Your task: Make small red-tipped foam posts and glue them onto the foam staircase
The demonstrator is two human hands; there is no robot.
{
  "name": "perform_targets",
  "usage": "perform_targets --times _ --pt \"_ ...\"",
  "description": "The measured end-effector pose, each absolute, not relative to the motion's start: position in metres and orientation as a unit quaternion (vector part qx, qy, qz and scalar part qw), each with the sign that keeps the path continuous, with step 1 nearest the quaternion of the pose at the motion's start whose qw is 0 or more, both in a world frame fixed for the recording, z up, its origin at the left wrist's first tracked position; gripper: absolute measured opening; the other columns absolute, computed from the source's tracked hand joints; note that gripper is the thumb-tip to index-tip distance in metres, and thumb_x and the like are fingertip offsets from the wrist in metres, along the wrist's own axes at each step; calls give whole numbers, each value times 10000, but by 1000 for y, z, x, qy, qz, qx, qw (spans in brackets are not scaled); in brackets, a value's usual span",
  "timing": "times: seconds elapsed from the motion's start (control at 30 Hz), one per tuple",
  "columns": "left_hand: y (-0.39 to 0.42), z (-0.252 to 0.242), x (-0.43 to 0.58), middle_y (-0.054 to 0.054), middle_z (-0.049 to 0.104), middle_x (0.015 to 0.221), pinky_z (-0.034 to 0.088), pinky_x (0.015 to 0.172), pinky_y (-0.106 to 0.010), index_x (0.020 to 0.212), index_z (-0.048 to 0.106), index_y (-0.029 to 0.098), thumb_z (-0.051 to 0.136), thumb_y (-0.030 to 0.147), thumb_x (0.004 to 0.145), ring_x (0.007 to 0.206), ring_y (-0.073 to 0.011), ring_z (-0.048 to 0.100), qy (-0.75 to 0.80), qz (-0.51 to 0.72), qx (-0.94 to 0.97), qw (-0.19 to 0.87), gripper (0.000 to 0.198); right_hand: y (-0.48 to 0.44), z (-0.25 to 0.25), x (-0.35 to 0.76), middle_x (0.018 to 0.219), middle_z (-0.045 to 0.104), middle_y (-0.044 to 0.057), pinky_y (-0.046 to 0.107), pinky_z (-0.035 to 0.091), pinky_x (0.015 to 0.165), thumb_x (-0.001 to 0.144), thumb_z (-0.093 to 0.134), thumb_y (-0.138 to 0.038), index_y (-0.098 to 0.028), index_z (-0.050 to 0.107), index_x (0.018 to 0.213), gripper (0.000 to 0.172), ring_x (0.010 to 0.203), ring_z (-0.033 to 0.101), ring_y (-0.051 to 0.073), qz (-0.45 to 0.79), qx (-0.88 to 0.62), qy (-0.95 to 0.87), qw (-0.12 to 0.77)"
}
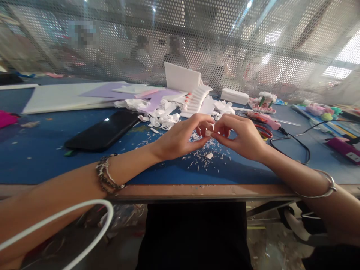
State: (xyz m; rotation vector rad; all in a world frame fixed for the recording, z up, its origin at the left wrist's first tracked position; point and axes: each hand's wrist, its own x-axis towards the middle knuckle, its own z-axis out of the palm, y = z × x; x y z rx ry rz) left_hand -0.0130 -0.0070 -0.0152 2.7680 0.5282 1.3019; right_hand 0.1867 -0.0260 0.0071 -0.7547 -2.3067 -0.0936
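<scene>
Piece is sitting b/w your L hand & R hand, over bits littering the counter. Both grips are pinching it narrowly. You're prob. doing best by pressing lightly, evenly, w/ forearms bracing on the counter's edge.

Craft workshop, apparently; blue worktable strewn with white shavings; perforated metal screen behind
</scene>
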Motion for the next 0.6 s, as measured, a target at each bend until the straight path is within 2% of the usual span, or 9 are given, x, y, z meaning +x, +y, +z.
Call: perform_targets --times 0.2,0.4,0.6 --pt "-5 -17 -13 -23 626 889 515 690 -241 1135 395 178 564 150 791 734 -108 601 160 427 888 63 384 -28 8 185 667 506 -34 187 357 567 827 543 -273 -162 532 758 131 581 460 51 -18 -292 -890 350" --pt "-4 -19 -14 -33 614 920 523 725 -265 1149 404 214 582 180 784 771 -130 612 159 427 881 127 408 -27 5 185 668 530 -30 194 384 569 814 555 -265 -159 531 763 120 585 483 52 24 -306 -881 360" --pt "-10 -14 -11 -24 627 905 517 737 -234 1143 441 167 576 158 777 754 -110 621 192 439 855 198 390 -26 4 187 703 552 -20 208 407 575 820 539 -265 -162 529 788 108 607 502 58 40 -321 -873 364"
